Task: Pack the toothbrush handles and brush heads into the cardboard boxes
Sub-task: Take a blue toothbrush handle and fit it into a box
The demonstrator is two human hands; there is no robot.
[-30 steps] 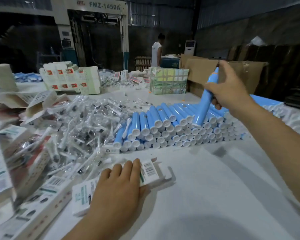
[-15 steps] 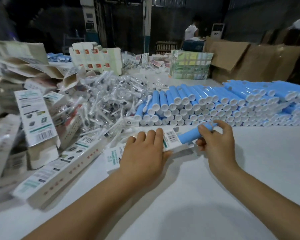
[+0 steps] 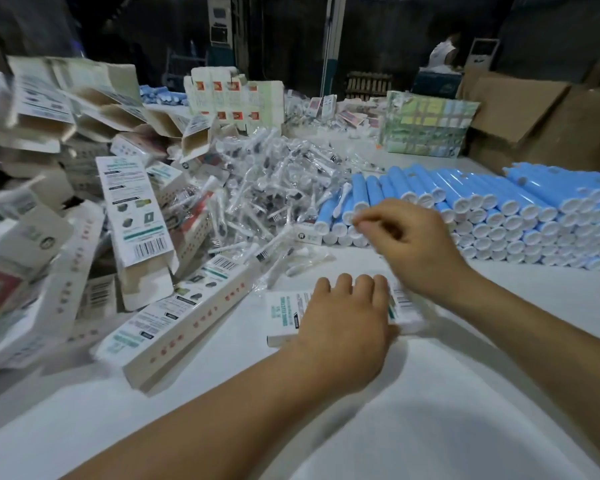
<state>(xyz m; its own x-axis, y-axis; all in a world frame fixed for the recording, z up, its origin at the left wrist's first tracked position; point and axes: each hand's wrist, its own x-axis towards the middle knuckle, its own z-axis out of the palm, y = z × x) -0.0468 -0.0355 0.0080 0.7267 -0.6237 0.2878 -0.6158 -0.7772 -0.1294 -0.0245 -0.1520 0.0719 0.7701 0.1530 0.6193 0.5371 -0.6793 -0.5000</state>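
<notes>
A white cardboard box (image 3: 285,315) lies flat on the white table in front of me. My left hand (image 3: 343,327) rests on it with straight fingers and covers its middle. My right hand (image 3: 413,247) hovers just beyond the box's right end with its fingers loosely curled, and I see nothing in it; its fingertips are near the front of the stack of blue toothbrush handles (image 3: 499,202). A heap of brush heads in clear wrappers (image 3: 274,188) lies left of the handles. No blue handle shows at the box.
Open, empty printed boxes (image 3: 136,209) are heaped on the left, and a long one (image 3: 187,306) lies near my left forearm. A green bundled stack (image 3: 426,129) and brown cartons (image 3: 534,116) stand at the back right. A person (image 3: 442,53) stands far behind.
My right hand carried a blue handle from the stack down to the box's right end. It has since let go of the handle and lifted towards the piles. My left hand stayed on the box.
</notes>
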